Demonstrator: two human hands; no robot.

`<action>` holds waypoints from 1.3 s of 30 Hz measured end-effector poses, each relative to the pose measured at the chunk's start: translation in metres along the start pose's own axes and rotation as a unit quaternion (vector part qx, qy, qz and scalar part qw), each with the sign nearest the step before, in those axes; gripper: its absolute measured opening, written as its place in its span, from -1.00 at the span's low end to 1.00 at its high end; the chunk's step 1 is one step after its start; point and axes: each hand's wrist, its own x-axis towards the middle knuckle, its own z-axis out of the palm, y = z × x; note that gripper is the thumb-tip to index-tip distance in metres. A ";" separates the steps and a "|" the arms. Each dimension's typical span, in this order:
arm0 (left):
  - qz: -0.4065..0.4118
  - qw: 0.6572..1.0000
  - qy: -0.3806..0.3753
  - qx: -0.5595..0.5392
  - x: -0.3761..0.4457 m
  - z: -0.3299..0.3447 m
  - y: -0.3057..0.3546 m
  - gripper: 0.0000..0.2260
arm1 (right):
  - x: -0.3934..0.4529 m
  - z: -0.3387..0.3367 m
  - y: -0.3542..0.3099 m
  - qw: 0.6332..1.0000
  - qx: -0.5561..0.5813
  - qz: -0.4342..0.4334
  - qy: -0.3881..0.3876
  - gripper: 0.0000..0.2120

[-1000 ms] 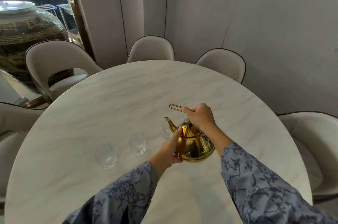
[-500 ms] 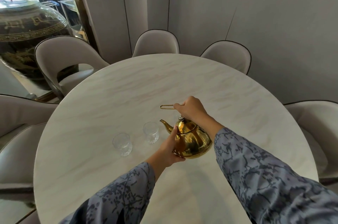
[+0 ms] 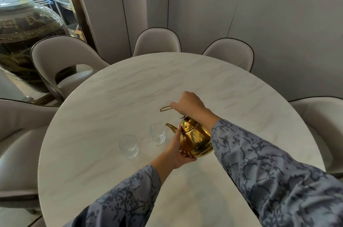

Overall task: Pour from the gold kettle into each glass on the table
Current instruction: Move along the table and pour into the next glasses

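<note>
Since half a second ago the gold kettle (image 3: 196,138) came closer to the nearer glass (image 3: 157,133), spout at its rim. Right hand (image 3: 189,103) gripped the handle (image 3: 165,108); left hand (image 3: 179,149) cupped its body above the table (image 3: 111,97).

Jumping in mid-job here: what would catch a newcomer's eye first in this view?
The shiny gold kettle at table centre, right hand gripping its wire handle, left hand bracing its body. Its spout sits at the rim of the nearer-to-kettle glass; a second glass stands to its left on the round marble table. A huge dark ornate jar looms far left.
</note>
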 end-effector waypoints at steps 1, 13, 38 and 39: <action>-0.002 1.000 -0.002 -0.001 -0.001 -0.001 0.001 -0.07 | 0.000 0.000 -0.002 1.000 -0.006 0.000 0.000 -0.60; -0.022 0.999 -0.016 -0.023 0.000 -0.009 0.006 -0.01 | 0.000 -0.001 -0.018 0.999 -0.028 0.023 -0.001 -0.65; -0.028 0.999 -0.037 -0.028 -0.011 -0.004 0.015 -0.01 | -0.005 -0.018 -0.034 0.998 -0.058 0.021 0.009 -0.72; -0.027 0.999 -0.037 -0.027 -0.012 -0.004 0.015 -0.01 | -0.005 -0.019 -0.035 0.998 -0.059 0.021 0.010 -0.72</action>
